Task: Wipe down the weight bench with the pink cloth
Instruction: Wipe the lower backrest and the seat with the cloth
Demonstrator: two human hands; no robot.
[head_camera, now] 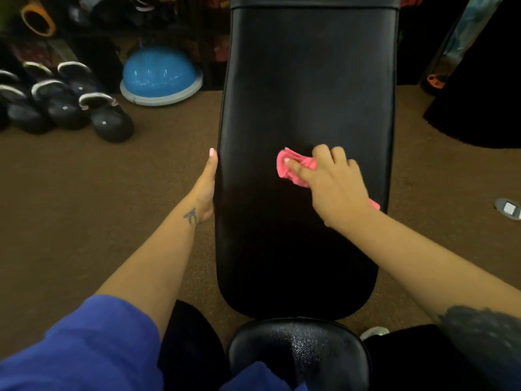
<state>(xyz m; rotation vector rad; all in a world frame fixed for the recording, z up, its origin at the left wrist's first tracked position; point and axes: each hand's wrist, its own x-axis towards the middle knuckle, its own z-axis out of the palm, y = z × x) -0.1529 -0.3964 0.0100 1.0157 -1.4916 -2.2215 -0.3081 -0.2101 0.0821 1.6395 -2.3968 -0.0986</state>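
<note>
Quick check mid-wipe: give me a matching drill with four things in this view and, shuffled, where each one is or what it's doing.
Things:
1. pink cloth
2. left hand
3. blue dome
4. kettlebells

Places or states:
A. on the floor, far left
B. bunched under the right hand on the bench pad
C. on the floor just left of the bench
D. resting along the pad's left edge

Pairs: 1-B, 2-D, 3-C, 4-A

A dim gym room with brown carpet [84, 193]. At far left, dark kettlebells [64, 105] stand in rows on the floor beside a blue half-dome balance trainer [160, 77]. A rolled mat [38, 19] sits behind them.
</note>
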